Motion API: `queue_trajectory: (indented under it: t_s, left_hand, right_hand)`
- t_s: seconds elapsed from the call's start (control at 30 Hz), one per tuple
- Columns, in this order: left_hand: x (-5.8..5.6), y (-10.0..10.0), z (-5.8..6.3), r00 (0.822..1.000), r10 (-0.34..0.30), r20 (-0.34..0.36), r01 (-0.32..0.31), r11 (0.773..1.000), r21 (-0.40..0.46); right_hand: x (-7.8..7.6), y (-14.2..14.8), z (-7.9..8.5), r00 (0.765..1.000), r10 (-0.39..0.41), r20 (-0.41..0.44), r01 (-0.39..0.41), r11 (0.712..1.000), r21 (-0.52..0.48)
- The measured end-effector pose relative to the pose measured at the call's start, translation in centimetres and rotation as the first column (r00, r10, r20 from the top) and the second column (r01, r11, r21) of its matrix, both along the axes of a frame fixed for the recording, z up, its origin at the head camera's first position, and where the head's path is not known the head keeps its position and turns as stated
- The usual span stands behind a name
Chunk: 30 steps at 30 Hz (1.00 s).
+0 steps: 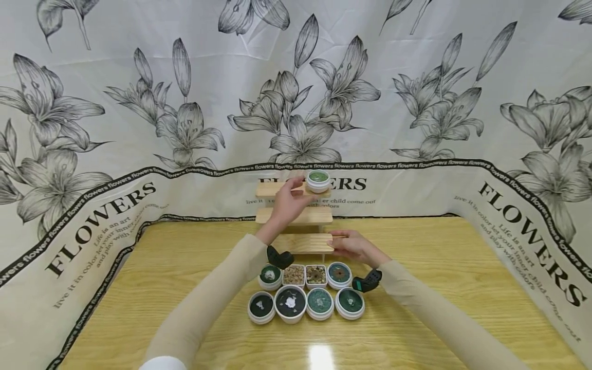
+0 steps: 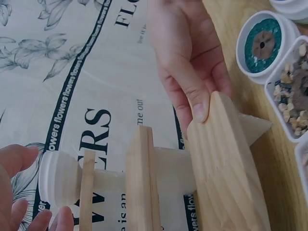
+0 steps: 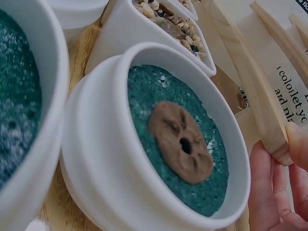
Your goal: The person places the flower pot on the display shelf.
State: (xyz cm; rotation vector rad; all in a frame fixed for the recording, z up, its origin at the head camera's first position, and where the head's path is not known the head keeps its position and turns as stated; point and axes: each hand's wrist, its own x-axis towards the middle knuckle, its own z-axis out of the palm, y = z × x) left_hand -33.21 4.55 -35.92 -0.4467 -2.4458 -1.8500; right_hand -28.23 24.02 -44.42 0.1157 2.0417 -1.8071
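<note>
A small round white pot [image 1: 318,181] with a green filling sits at the right end of the top board [image 1: 267,189] of a three-step wooden stand. Just left of it is my left hand [image 1: 290,200], fingers spread and holding nothing. In the left wrist view its fingers [image 2: 19,161] appear beside the white pot [image 2: 60,178]. My right hand [image 1: 355,245] pinches the right end of the lowest board [image 1: 300,242], its thumb on the upper face and fingers beneath. The middle board [image 1: 305,215] carries nothing.
In front of the stand, two rows of white pots cover part of the wooden table [image 1: 176,288]. Among them are a square pot of pebbles [image 1: 316,276], a round pot with a brown disc [image 1: 339,274] and a black-filled pot [image 1: 290,303]. A flower-printed cloth [image 1: 416,195] hangs behind.
</note>
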Motion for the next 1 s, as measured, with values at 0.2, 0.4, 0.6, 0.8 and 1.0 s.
queue_trajectory:
  t_s: [0.2,0.4,0.6,0.8,1.0]
  left_hand:
    - [1.5,-1.2,0.2,0.997,-0.074,0.004,0.073,0.997,0.027]
    - [3.1,-2.3,0.1,0.994,-0.109,0.011,0.109,0.994,0.022]
    - [4.6,-3.4,-0.8,0.995,-0.095,0.011,0.096,0.995,-0.008]
    - [6.5,-4.2,-1.3,0.992,-0.128,0.013,0.128,0.992,0.007]
    - [7.9,-4.7,-2.3,0.989,-0.150,0.009,0.150,0.989,-0.013]
  right_hand:
    - [0.0,0.1,0.1,1.000,0.004,0.000,-0.004,1.000,-0.012]
    - [-0.2,-0.2,0.1,1.000,-0.017,0.009,0.017,1.000,0.003]
    - [-0.2,-0.2,0.1,1.000,-0.022,0.013,0.022,1.000,0.015]
    - [0.1,0.1,0.2,1.000,0.006,-0.008,-0.006,1.000,-0.010]
    - [0.2,0.2,0.1,1.000,0.024,-0.005,-0.024,0.999,-0.037]
